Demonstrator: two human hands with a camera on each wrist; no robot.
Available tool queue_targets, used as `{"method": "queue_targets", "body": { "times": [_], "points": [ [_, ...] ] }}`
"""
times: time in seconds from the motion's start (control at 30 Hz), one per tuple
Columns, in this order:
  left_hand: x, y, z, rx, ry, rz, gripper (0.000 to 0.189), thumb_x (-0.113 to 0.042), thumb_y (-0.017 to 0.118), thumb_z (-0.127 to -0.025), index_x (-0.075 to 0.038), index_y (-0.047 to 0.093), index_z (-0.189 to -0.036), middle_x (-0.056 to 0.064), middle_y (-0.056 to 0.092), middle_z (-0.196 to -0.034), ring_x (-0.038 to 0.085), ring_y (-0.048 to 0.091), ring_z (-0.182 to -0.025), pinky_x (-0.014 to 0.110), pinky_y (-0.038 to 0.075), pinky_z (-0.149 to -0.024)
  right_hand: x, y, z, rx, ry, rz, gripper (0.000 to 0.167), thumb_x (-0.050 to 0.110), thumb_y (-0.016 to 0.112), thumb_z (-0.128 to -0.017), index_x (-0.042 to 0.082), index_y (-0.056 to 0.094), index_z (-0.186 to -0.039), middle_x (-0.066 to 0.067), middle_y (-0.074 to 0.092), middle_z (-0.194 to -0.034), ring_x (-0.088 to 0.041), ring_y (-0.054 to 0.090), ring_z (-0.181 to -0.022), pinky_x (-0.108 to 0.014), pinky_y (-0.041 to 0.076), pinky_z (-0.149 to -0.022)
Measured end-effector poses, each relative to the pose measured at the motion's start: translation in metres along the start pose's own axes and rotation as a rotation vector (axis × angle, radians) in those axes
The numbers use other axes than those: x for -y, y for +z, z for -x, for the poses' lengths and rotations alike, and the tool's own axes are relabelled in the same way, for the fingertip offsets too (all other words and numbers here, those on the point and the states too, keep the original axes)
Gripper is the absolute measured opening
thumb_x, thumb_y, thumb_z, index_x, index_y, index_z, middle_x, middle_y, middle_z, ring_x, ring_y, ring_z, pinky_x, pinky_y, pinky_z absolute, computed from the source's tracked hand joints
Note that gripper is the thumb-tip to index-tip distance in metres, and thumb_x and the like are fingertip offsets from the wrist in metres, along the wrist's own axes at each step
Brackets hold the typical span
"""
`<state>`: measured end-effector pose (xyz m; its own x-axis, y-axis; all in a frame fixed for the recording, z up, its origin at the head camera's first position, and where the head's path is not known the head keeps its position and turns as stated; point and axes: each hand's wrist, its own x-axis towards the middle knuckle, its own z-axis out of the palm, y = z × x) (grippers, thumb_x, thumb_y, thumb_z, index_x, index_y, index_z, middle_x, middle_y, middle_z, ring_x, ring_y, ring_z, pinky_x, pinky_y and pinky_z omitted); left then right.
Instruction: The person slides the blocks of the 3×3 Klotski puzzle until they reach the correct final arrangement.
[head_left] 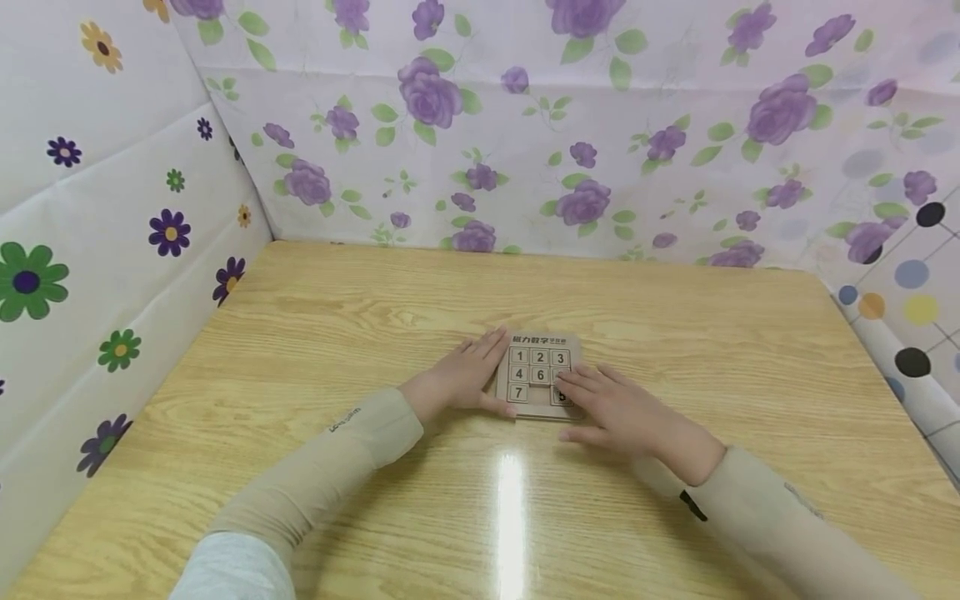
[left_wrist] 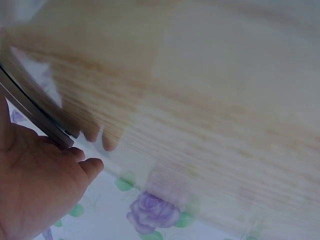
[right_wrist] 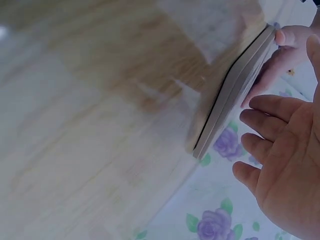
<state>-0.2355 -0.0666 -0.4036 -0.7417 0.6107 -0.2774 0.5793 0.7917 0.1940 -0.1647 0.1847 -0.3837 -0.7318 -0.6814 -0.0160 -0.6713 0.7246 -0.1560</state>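
Note:
A wooden number sliding puzzle (head_left: 538, 411) lies flat on the table, with Chinese print along its far edge. Its rows read 1, 2, 3, then 4, 6 and a tile mostly covered by fingers, then 7, a gap (head_left: 538, 395) and 5. My left hand (head_left: 472, 375) holds the puzzle's left side, thumb at the near corner and fingers along the edge. Over the right side, my right hand (head_left: 618, 412) reaches with nearly straight fingertips at the tiles of the lower two rows; its thumb is spread off the near corner. Both wrist views show the puzzle edge-on.
The wood-grain table (head_left: 360, 308) stretches out around the puzzle, with a bright light reflection (head_left: 512, 517) in front. A sheet with purple flowers (head_left: 431, 92) stands along the back. Patterned sheets also line the left (head_left: 67, 333) and right sides.

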Motion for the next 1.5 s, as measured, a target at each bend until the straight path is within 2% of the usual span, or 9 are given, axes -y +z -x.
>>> {"method": "queue_targets", "body": {
  "times": [0.23,0.43,0.83,1.03,1.23,1.5],
  "points": [
    [0.000,0.002,0.000,-0.004,0.006,0.003,0.119,-0.073,0.058,-0.075,-0.006,-0.003,-0.153,0.010,-0.007,-0.160,0.024,-0.001,-0.148,0.043,0.007,-0.121,0.004,0.003,-0.019,0.043,-0.012,-0.008,0.074,0.053,0.053,-0.091,0.001,0.043,-0.141,-0.014,0.039,-0.149,-0.035,0.030,-0.140,-0.054,0.022,-0.116],
    [0.001,0.002,0.001,-0.005,0.005,0.004,0.119,-0.073,0.058,-0.075,-0.005,-0.002,-0.153,0.010,-0.007,-0.160,0.024,-0.001,-0.148,0.043,0.007,-0.121,0.005,0.007,-0.025,0.066,-0.002,-0.002,0.073,0.054,0.052,-0.091,0.001,0.044,-0.141,-0.015,0.039,-0.149,-0.035,0.030,-0.140,-0.054,0.018,-0.117],
    [0.000,-0.001,0.001,0.000,-0.001,0.000,0.120,-0.073,0.058,-0.074,-0.005,-0.003,-0.153,0.009,-0.007,-0.160,0.023,-0.001,-0.148,0.042,0.006,-0.121,0.019,0.010,-0.011,0.068,-0.042,0.028,0.071,0.052,0.052,-0.091,-0.002,0.046,-0.138,-0.018,0.043,-0.145,-0.036,0.034,-0.138,-0.056,0.020,-0.116],
    [0.000,0.000,0.002,-0.014,0.004,0.010,0.121,-0.072,0.059,-0.074,-0.005,-0.002,-0.152,0.011,-0.006,-0.160,0.025,0.000,-0.148,0.043,0.007,-0.121,0.021,0.010,-0.007,0.059,-0.045,-0.002,0.072,0.052,0.052,-0.091,-0.002,0.046,-0.138,-0.017,0.044,-0.145,-0.036,0.034,-0.138,-0.056,0.021,-0.115],
    [0.000,0.001,0.002,-0.015,0.010,0.006,0.120,-0.073,0.058,-0.074,-0.004,-0.002,-0.152,0.012,-0.006,-0.160,0.025,0.000,-0.148,0.043,0.007,-0.121,0.012,0.009,-0.004,0.044,-0.001,-0.015,0.074,0.052,0.053,-0.091,-0.001,0.043,-0.141,-0.017,0.040,-0.148,-0.037,0.030,-0.140,-0.055,0.020,-0.116],
    [-0.001,0.000,0.002,-0.012,0.002,-0.002,0.120,-0.073,0.058,-0.074,-0.005,-0.002,-0.152,0.011,-0.006,-0.160,0.025,0.000,-0.148,0.043,0.007,-0.121,0.000,0.006,-0.002,0.022,0.050,-0.002,0.073,0.050,0.055,-0.091,-0.003,0.043,-0.140,-0.020,0.043,-0.145,-0.038,0.033,-0.138,-0.055,0.020,-0.117]
  ]
}}
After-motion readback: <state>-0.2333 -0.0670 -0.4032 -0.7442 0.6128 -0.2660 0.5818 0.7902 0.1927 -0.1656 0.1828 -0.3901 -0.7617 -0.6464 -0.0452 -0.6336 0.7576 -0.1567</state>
